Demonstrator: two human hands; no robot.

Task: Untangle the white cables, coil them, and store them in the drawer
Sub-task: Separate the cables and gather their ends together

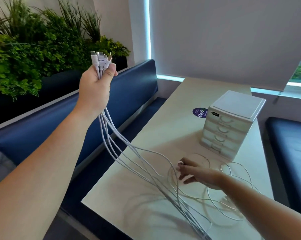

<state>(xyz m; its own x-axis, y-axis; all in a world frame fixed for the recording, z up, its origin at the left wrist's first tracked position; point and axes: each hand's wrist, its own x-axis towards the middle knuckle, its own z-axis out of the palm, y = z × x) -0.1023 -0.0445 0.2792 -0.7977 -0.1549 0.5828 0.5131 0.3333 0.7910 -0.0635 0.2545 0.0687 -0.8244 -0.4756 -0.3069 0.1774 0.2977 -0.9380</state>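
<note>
I saw office lounge booth: blue padded bench, planter greenery, pale table, roller blind.

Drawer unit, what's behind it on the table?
A round purple sticker lies on the table behind the drawer unit, with its right edge hidden by the unit. The tabletop directly behind the unit is covered from view.

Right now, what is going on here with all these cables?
A person is sorting out white cables. The left hand grips a bunch of their plug ends, raised high, and the cords trail down to the table. The right hand reaches into the loose loops lying there and appears to pinch one cable end. The small drawer unit stands behind, all drawers shut. Nothing is coiled yet.
</note>
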